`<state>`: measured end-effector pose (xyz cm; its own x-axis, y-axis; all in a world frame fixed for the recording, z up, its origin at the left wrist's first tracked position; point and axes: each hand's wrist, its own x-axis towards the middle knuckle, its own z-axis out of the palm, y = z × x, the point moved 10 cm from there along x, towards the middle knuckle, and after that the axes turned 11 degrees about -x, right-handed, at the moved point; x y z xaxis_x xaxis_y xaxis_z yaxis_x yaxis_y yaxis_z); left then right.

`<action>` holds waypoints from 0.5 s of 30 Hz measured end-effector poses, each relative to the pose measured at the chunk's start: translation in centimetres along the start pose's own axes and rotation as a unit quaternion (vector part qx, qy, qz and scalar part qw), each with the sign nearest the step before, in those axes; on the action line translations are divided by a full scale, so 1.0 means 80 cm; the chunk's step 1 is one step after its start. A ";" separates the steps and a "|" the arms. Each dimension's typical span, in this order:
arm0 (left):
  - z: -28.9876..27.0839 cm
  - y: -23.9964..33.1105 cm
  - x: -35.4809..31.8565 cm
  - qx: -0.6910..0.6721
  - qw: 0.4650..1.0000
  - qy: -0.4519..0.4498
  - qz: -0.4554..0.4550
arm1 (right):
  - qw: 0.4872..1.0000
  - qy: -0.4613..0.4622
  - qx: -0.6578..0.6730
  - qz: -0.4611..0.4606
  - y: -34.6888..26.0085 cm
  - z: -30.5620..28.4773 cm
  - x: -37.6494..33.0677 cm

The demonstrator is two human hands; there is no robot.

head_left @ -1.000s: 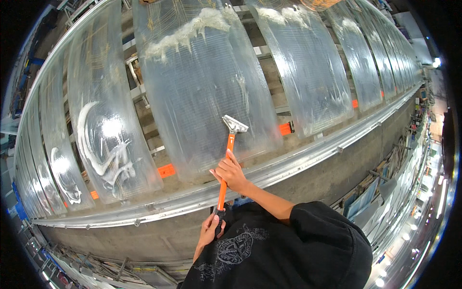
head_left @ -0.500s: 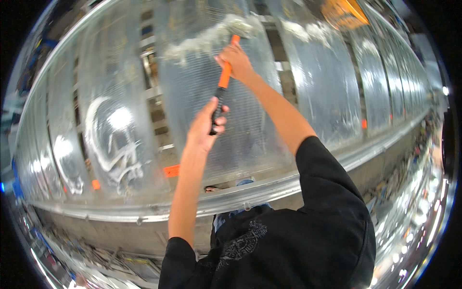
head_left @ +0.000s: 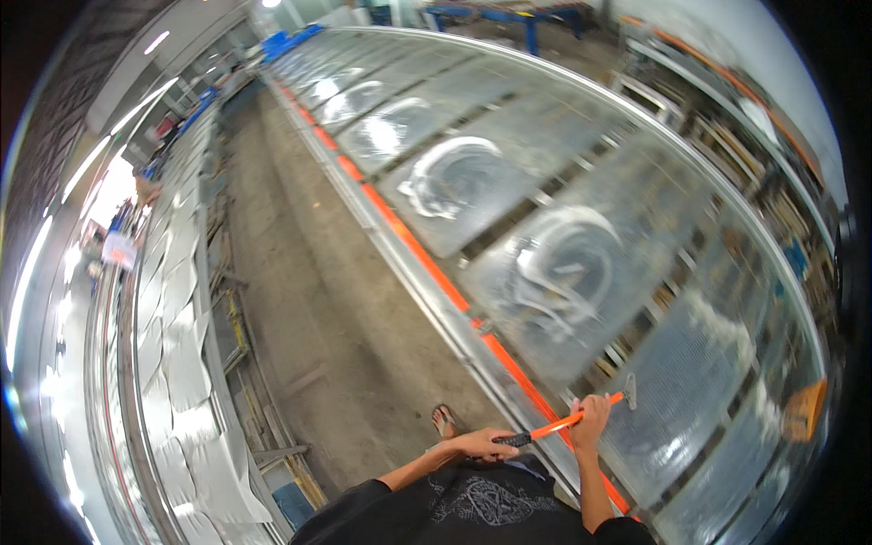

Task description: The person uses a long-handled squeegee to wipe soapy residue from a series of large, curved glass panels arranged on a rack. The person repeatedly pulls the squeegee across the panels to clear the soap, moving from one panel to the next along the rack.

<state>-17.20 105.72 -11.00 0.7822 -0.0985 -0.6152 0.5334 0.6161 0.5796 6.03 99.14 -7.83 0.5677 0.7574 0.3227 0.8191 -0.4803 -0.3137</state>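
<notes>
Spanning both hands: one long-handled scraper with an orange shaft (head_left: 556,425).

Left hand (head_left: 487,443): fingers curled closed around the scraper's black grip (head_left: 513,440), at its near end.

Right hand (head_left: 592,418): fingers wrapped snugly about the orange shaft, near its far end.

Silver triangular metal head (head_left: 631,392): just beyond the right fingers, over a translucent, finely lined panel (head_left: 677,395); contact could not be told.

Ragged whitish paste ridge (head_left: 724,323): on that panel, farther out past the right fingers.

Translucent panel with white swirls (head_left: 518,336): ahead and left of the right fingers.

Orange-yellow bucket (head_left: 804,413): well to the right of the right fingers.

Bright orange strip (head_left: 416,238) along a silver metal rail (head_left: 400,250): crossing beneath the shaft, between left and right fingers.

Handling, as judged: firm grip at both points, left fingers steering, right fingers pressing; blade edge best laid flat across its full width, at a low angle, with even pressure. A lifted corner might have scored the panel or left streaks.
</notes>
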 end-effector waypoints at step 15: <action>-0.251 0.116 -0.212 -0.271 0.923 0.169 0.215 | 0.954 -0.127 -0.210 0.169 -0.035 0.172 0.089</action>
<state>-31.99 128.84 -5.93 0.6906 0.4382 -0.5753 -0.1126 0.8509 0.5131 6.63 112.02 -16.94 0.8107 0.5850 0.0225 0.5839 -0.8107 0.0420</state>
